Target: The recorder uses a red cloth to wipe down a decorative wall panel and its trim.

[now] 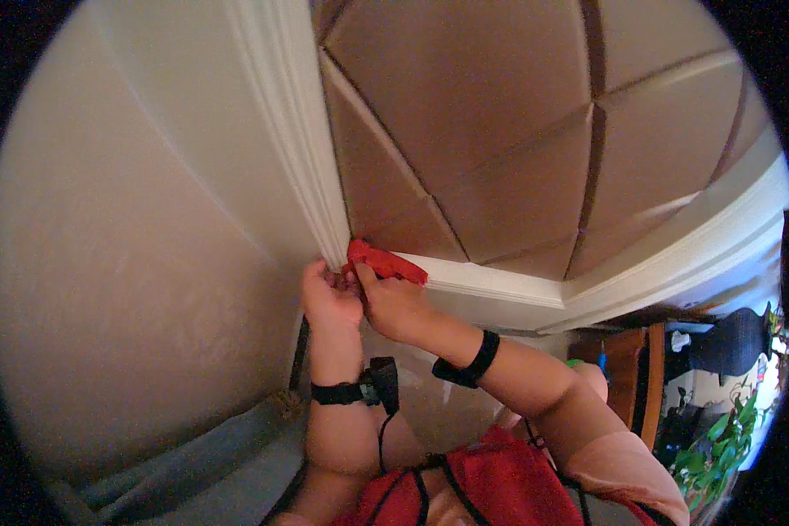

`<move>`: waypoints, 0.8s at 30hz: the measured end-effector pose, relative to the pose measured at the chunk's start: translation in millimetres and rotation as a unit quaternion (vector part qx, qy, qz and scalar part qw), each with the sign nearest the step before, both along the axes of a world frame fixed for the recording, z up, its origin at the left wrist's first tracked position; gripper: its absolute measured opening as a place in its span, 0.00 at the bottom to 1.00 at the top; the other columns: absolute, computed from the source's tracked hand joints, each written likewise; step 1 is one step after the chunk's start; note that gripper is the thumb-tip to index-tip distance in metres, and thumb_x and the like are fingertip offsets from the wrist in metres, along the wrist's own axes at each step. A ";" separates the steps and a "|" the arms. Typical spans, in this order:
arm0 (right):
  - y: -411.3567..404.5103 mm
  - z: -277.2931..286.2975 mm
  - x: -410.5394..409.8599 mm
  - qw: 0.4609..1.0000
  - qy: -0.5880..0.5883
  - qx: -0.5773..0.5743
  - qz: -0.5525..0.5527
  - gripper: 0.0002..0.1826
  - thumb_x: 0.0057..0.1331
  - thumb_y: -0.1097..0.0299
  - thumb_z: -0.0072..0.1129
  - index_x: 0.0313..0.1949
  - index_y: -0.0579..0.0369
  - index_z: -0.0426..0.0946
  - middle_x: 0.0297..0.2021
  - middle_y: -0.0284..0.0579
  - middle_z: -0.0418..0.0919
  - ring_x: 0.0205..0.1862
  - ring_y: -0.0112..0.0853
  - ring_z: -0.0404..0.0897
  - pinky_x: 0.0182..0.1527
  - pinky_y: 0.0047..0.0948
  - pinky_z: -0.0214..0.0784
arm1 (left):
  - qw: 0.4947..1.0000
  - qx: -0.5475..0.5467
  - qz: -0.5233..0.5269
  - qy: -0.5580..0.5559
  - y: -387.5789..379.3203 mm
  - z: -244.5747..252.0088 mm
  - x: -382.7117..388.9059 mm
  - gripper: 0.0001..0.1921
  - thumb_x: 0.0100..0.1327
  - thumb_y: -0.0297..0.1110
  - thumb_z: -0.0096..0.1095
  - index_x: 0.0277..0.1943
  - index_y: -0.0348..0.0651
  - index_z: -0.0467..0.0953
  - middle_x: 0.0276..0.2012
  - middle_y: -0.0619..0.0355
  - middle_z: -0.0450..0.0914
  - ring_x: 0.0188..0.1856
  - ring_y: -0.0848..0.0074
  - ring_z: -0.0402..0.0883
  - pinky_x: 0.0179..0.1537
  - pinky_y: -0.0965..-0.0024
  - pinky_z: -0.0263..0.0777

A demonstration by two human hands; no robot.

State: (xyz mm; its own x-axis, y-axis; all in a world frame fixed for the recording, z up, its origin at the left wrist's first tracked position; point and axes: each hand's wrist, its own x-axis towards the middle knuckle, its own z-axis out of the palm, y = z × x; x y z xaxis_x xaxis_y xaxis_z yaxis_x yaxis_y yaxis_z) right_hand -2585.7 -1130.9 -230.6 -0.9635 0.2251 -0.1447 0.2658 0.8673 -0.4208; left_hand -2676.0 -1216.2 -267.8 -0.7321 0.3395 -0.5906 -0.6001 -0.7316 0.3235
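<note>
At the corner of a white moulded frame (309, 164) around a brown panel with crossing diagonal strips (500, 131), both of my hands are close together. My right hand (391, 302) grips a red cloth (388, 263), its index finger pressing near the corner; part of the cloth lies along the frame's lower edge. My left hand (332, 296) is just left of it, with curled fingers touching the end of the upright moulding. Whether these fingers also hold some of the cloth cannot be made out. Each wrist wears a black strap, the left one with a black device and cable.
A plain wall (138, 230) fills the left side. Grey-blue fabric (237, 454) lies at the lower left. On the right are a wooden furniture piece (654, 381), a dark chair (730, 342) and a leafy green plant (710, 454).
</note>
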 end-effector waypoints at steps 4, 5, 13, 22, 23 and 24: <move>12.3 6.6 16.5 0.998 0.005 0.054 0.025 0.38 0.64 0.62 0.58 0.71 0.52 0.53 0.32 0.59 0.83 0.33 0.55 0.84 0.36 0.52 0.75 | 0.998 -0.052 0.025 -0.031 -2.8 9.7 0.5 0.14 0.61 0.36 0.59 0.48 0.44 0.72 0.43 0.58 0.71 0.45 0.71 0.69 0.44 0.70 0.67; 17.8 10.8 23.3 0.998 -0.012 0.057 0.018 0.38 0.63 0.62 0.59 0.70 0.52 0.54 0.32 0.59 0.83 0.34 0.54 0.84 0.36 0.51 0.75 | 0.997 -0.061 0.032 -0.046 -1.0 12.6 1.3 0.14 0.61 0.36 0.59 0.48 0.44 0.72 0.43 0.59 0.71 0.44 0.72 0.69 0.43 0.71 0.67; 85.7 40.2 124.5 0.993 -0.064 0.103 0.008 0.37 0.61 0.59 0.64 0.67 0.54 0.59 0.35 0.59 0.83 0.38 0.54 0.83 0.42 0.50 0.75 | 0.997 -0.048 0.053 -0.034 4.5 15.3 5.1 0.12 0.61 0.36 0.58 0.47 0.46 0.74 0.42 0.64 0.74 0.42 0.79 0.70 0.42 0.73 0.65; 77.3 34.3 102.0 0.996 -0.064 0.064 0.005 0.38 0.62 0.60 0.64 0.67 0.57 0.59 0.36 0.62 0.82 0.38 0.57 0.82 0.41 0.51 0.74 | 0.991 -0.113 0.066 -0.005 11.5 27.4 14.7 0.11 0.63 0.38 0.53 0.46 0.46 0.75 0.42 0.65 0.77 0.42 0.82 0.71 0.43 0.74 0.61; 74.6 19.7 89.0 0.997 -0.056 0.036 0.028 0.38 0.62 0.59 0.64 0.68 0.55 0.58 0.37 0.63 0.82 0.38 0.57 0.82 0.40 0.52 0.74 | 0.993 -0.098 0.068 -0.009 11.7 26.6 13.8 0.11 0.63 0.38 0.54 0.45 0.46 0.75 0.42 0.65 0.78 0.41 0.82 0.71 0.43 0.73 0.62; 70.0 11.5 75.8 0.998 -0.047 0.010 0.051 0.39 0.62 0.59 0.63 0.69 0.52 0.57 0.37 0.63 0.82 0.38 0.57 0.82 0.40 0.52 0.74 | 0.993 -0.096 0.067 -0.007 12.9 22.9 13.0 0.11 0.63 0.38 0.54 0.45 0.46 0.75 0.42 0.65 0.78 0.41 0.82 0.71 0.43 0.73 0.62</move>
State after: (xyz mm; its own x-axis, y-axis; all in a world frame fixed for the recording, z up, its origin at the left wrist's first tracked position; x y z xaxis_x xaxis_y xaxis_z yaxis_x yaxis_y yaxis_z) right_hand -2509.9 -1060.9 -219.1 -0.9638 0.1306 -0.2323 0.2137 0.8997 -0.3806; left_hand -2663.0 -1203.2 -244.9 -0.7539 0.1194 -0.6460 -0.5072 -0.7308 0.4569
